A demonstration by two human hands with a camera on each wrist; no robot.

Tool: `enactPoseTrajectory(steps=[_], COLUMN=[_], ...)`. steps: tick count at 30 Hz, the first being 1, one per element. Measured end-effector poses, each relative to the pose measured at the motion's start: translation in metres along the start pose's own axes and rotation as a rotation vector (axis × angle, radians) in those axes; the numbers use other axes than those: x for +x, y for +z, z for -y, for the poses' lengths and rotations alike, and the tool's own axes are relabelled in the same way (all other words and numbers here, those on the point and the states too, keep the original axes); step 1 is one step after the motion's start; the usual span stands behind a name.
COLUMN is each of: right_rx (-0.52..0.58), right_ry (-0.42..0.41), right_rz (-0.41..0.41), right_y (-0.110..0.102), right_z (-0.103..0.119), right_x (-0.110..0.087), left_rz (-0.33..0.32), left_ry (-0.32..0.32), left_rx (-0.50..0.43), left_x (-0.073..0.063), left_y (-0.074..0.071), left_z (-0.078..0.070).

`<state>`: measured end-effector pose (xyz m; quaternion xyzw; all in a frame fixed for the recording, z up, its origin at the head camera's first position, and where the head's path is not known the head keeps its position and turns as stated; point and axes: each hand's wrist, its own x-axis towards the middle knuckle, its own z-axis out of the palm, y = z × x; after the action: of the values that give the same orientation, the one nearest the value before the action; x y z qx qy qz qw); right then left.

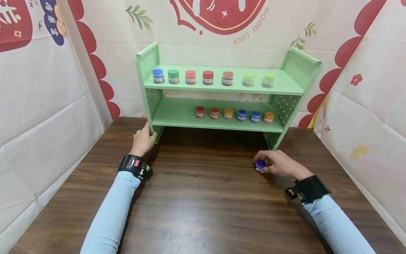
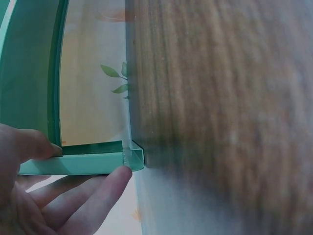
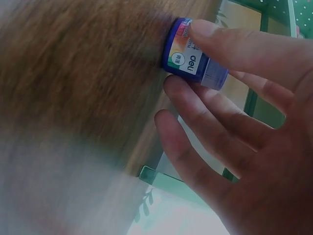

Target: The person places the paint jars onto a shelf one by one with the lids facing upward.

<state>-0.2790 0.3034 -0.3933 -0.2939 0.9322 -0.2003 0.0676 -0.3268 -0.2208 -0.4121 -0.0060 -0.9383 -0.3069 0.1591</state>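
My right hand (image 1: 279, 163) pinches a small purple-blue paint jar (image 1: 259, 165) between thumb and fingers, low over the tabletop in front of the shelf's right leg. In the right wrist view the jar (image 3: 188, 51) shows a white "deli" label; whether its base touches the wood I cannot tell. With my left hand (image 1: 143, 141) I grip the lower left side panel of the green two-tier shelf (image 1: 177, 110). The left wrist view shows the thumb on one face of the panel edge (image 2: 93, 164) and the fingers on the other.
On the upper tier several paint jars stand in a row, from a blue jar (image 1: 158, 76) to a light green jar (image 1: 268, 80). Several more, including a red jar (image 1: 200, 112) and an orange jar (image 1: 269, 117), line the lower tier. Printed cloth (image 1: 47, 106) surrounds the brown table (image 1: 190, 197).
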Motion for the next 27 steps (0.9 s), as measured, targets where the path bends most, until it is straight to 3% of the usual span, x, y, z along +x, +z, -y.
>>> enactPoseTrajectory(steps=[9, 27], right_rx=[-0.041, -0.056], right_ry=[-0.022, 0.029], right_rz=[-0.025, -0.031], right_y=[0.0011, 0.0018], right_z=[-0.0003, -0.0037], right_x=[0.0017, 0.0021], left_rz=[0.013, 0.002], left_ry=[-0.013, 0.001], left_rx=[-0.012, 0.001], left_x=[-0.0004, -0.0005], left_y=[-0.0005, -0.0007], left_z=[-0.0014, -0.0018])
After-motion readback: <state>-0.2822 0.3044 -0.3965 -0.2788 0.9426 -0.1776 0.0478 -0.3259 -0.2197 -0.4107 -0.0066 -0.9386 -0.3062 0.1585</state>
